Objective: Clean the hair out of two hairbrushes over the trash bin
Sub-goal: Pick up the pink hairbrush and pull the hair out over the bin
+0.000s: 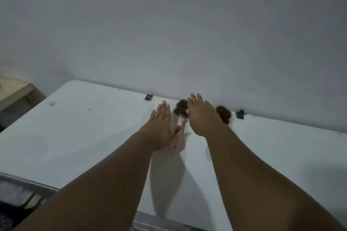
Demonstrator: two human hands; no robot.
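Observation:
A pink hairbrush (180, 121) lies on the white table (90, 137) near the wall, its bristle head matted with brown hair and its handle pointing toward me. My left hand (161, 125) hovers flat and open just left of it, covering part of the handle. My right hand (201, 116) is stretched open just right of the brush head. Behind my right hand a second clump of brown hair (224, 114) shows; the brush under it is hidden. No trash bin is in view.
The table's far edge meets a plain grey wall (169, 33), with two dark clips (148, 97) (240, 114) along it. A wooden piece of furniture (13, 90) stands at the left. Dark clutter (16, 200) sits below the table's near left edge.

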